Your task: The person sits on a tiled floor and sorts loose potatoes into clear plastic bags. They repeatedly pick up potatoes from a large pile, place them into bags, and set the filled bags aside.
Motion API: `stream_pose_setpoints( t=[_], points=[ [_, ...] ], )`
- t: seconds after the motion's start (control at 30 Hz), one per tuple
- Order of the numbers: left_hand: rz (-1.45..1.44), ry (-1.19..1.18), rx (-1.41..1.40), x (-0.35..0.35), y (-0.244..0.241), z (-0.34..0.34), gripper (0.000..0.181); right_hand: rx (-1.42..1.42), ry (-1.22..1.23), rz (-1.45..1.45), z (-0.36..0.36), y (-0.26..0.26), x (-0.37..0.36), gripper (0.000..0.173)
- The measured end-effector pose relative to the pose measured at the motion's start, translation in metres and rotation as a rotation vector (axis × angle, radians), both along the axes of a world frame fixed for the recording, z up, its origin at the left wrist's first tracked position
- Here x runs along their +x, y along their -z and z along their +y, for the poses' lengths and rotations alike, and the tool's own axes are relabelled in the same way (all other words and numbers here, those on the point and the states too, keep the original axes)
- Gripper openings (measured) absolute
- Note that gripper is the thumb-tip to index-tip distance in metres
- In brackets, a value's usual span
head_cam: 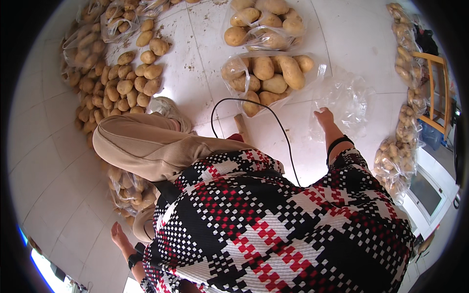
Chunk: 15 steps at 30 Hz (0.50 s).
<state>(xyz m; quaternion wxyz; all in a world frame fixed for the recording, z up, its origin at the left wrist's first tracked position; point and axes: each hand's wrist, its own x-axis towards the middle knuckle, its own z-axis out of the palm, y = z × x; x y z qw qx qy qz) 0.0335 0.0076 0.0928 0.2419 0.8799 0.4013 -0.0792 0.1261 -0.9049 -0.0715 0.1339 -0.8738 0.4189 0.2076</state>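
At the right, my right hand lies over the left edge of a crumpled clear plastic bag; whether its fingers grip the film cannot be told. My left hand hangs low at the left, away from the potatoes, its fingers loosely extended with nothing in them. Ahead of me, an open-topped clear bag of potatoes lies on the floor, left of the crumpled bag. Another bag of potatoes is just beyond it. Many loose potatoes are spread on the floor past my bent knee.
A black cable loops over the floor near a wooden piece. More bagged potatoes line the right side, beside an orange-brown wooden chair and a blue water bottle. Further potato bags stand at the upper left.
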Motion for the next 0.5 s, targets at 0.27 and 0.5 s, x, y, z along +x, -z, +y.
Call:
stream_pose_setpoints(
  t=[0.27,0.5],
  points=[
    [-0.093,0.007,0.081,0.019,-0.046,0.019,0.024,0.005,0.111,-0.074,-0.072,0.058,-0.022,0.076],
    [-0.102,-0.08,0.195,0.018,-0.092,-0.001,0.025,0.275,0.1,-0.096,-0.067,0.095,0.0,0.068]
  ],
)
